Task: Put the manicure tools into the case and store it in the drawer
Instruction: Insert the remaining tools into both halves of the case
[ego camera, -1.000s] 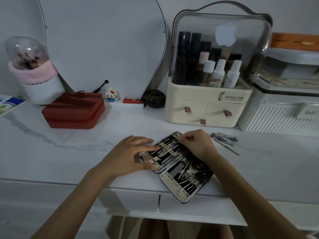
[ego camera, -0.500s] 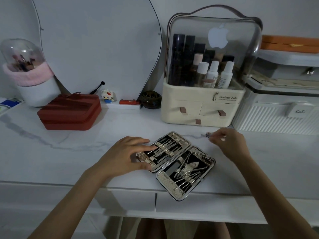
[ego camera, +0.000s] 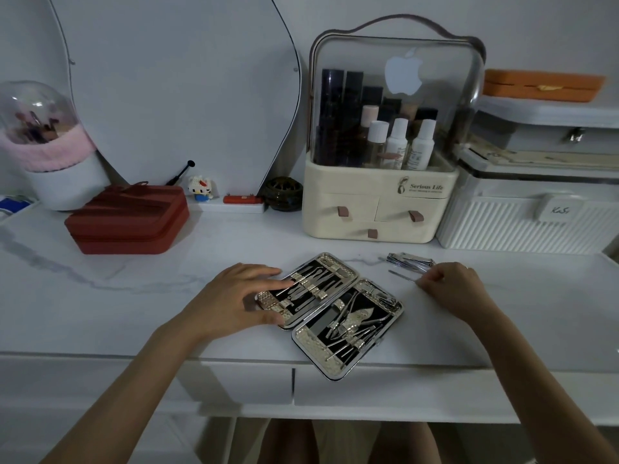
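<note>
Case [ego camera: 330, 313] open, mostly filled; left hand [ego camera: 234, 296] lies flat on it, right hand [ego camera: 452, 286] pinches pick [ego camera: 402, 275], clippers [ego camera: 412, 260] loose; drawer [ego camera: 385, 385] unopened.

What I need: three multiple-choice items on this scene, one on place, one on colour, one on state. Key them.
1. The nail clippers lie: A left of the case; B right of the case; C inside it.
2. The zipped box is: A red; B green; C blue.
3. The right hand: A lies flat; B pinches a thin tool; C grips a drawer knob.
B, clippers sit on the tabletop beyond the case's right edge; A, plainly red; B, its fingers close on the tool's end.
</note>
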